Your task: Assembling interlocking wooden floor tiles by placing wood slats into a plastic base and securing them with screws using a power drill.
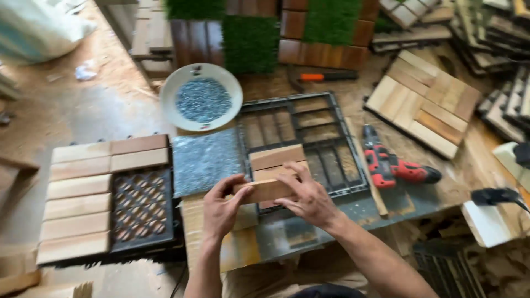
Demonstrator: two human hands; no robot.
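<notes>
- Two hands, left hand (221,207) and right hand (306,198), closed on one wooden slat (265,190) over the black plastic grid (331,138).
- Two slats (276,160) already lying in the grid.
- One bowl of screws (201,99), one red drill (395,165) nearby on the worktop (353,207).

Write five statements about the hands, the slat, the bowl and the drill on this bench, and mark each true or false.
1. Both hands hold one wooden slat. True: left hand, right hand.
2. The white bowl holds green turf. False: it holds small grey metal pieces, probably screws.
3. The red drill lies right of the black plastic grid. True.
4. The right hand grips the drill. False: the drill lies untouched.
5. The black plastic grid is fully covered with slats. False: only a couple lie on it.
</notes>
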